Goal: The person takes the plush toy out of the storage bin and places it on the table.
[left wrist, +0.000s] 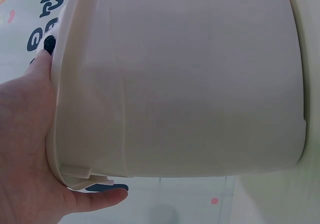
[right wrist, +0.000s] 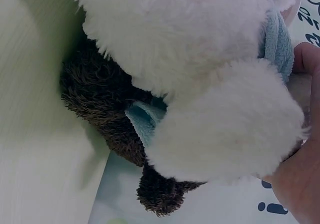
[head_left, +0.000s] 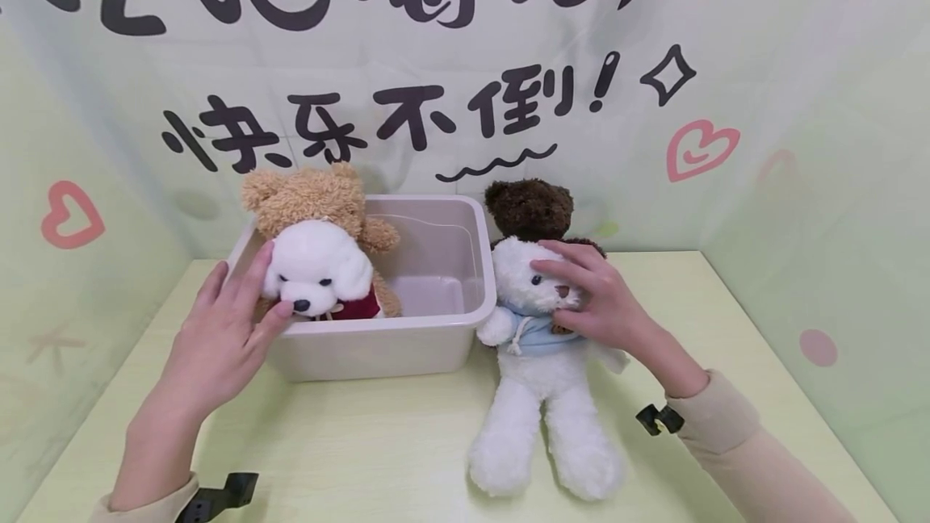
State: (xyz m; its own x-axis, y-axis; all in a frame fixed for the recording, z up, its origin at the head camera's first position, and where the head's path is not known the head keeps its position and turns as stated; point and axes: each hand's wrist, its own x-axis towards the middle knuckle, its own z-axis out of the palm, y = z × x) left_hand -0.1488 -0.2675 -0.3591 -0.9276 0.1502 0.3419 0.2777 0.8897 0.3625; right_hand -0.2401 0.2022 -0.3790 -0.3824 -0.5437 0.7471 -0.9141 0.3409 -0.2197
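Note:
A white plush dog [head_left: 317, 263] in a dark red top sits in a grey plastic bin [head_left: 378, 349], in front of a tan teddy bear [head_left: 308, 196]. My left hand [head_left: 218, 341] lies over the bin's left front corner, fingers spread and fairly straight. Its thumb touches the dog's muzzle and a fingertip meets the side of its head. Right of the bin, a white teddy bear [head_left: 541, 378] in a light blue hoodie leans against a dark brown plush toy [head_left: 534, 208]. With fingers across its face and thumb below its muzzle, my right hand [head_left: 603, 297] holds the white bear's head.
The bin stands on a pale wood-look table [head_left: 341, 442], close to the back curtain [head_left: 407, 55] with its large black lettering. Curtains also close off both sides. In the left wrist view the bin's side wall [left wrist: 200, 83] fills most of the picture.

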